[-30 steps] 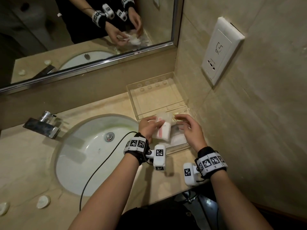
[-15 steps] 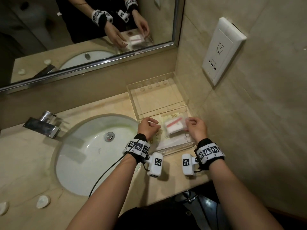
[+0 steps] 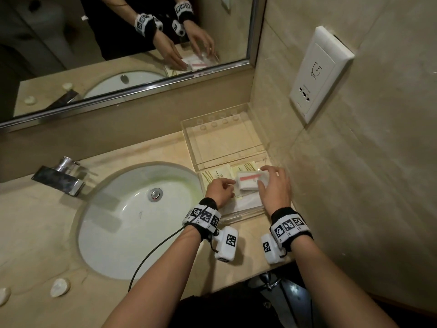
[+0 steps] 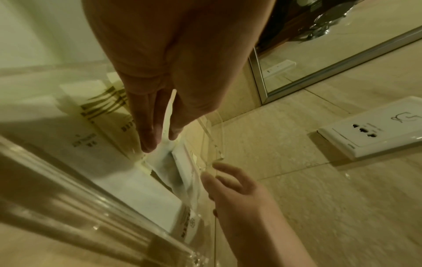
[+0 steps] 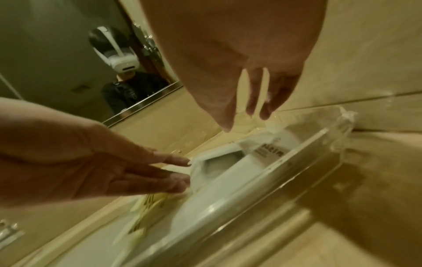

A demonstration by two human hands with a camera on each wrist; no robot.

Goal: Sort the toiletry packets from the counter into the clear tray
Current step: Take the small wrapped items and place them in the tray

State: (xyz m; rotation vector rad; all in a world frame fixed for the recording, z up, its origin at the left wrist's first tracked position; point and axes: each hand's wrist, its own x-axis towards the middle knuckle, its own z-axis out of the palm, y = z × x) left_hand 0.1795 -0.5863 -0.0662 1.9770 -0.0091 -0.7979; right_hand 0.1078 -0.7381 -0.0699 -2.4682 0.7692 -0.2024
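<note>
A white packet with a red stripe lay on top of other flat toiletry packets in the near compartment of the clear tray, which sat at the counter's right edge, in the corner against the tiled side wall. The tray's far compartment ran back toward the mirror. The right hand hovered over the striped packet with fingers straight and spread, fingertips at its right side, gripping nothing. The left hand reached in from the tray's left edge, fingers extended flat, tips touching the packet's left side. The sink basin lay left of the tray, the faucet at its back-left rim. A wall socket plate was on the side wall.
</note>
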